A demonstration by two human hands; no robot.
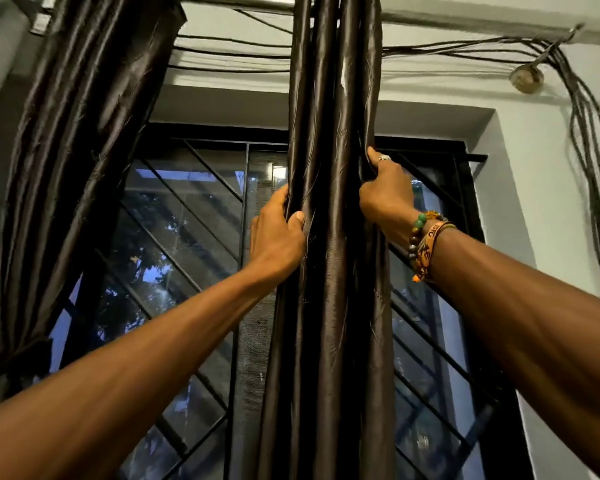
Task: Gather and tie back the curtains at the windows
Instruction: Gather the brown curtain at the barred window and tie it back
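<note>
The dark brown satin curtain (333, 202), bunched into vertical pleats at frame centre, hangs from the metal rod (236, 3) at the top. The left hand (276, 233) grips its left edge; the right hand (385, 192) clutches the right edge higher up. It looks light, soft and slippery, best gripped around the whole bundle.

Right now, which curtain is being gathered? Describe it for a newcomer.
Find the window with the black diagonal grille. Down its middle hangs a dark satin curtain, bunched into a column. Unlike the curtain swept to the left, the left hand and right hand grip this one.
</note>
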